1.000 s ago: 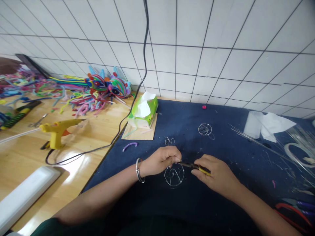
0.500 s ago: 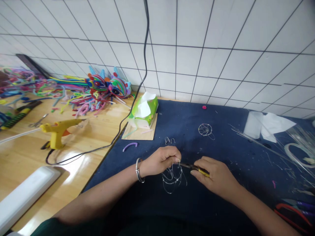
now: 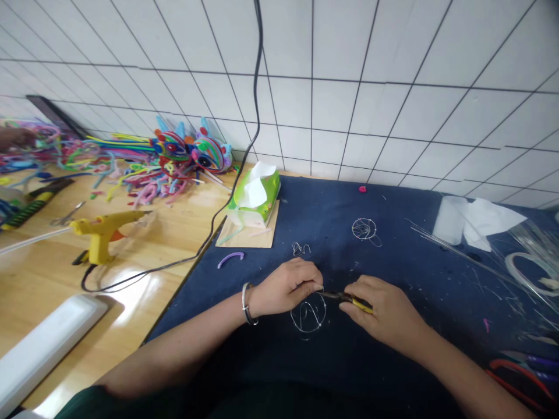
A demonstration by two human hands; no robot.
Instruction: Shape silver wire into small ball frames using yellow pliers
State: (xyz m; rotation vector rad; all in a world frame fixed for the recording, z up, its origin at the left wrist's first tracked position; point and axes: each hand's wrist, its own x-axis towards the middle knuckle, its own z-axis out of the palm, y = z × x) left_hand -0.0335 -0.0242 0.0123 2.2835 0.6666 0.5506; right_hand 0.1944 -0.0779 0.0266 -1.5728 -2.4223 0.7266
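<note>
My left hand is pinched on the upper edge of a thin silvery wire ring, which hangs below the fingertips with curved wire inside it. In my right hand are yellow-handled pliers, their dark jaws pointing left. The jaw tips meet the wire at my left fingertips; whether they grip it I cannot tell. A second wire ring lies on the dark blue cloth farther back, and a small tangle of bent wire rests just beyond my left hand.
Left on the wood are a yellow glue gun with its black cord, coloured pipe cleaners and a white box-like object. A green tissue pack stands behind. Loose wires and red-handled tool lie right. Another person's hand shows far left.
The wire ring swung and blurred half a second ago and now hangs steadier below my left fingers. Both hands stay nearly in place. The other person's hand has come into view at far left.
</note>
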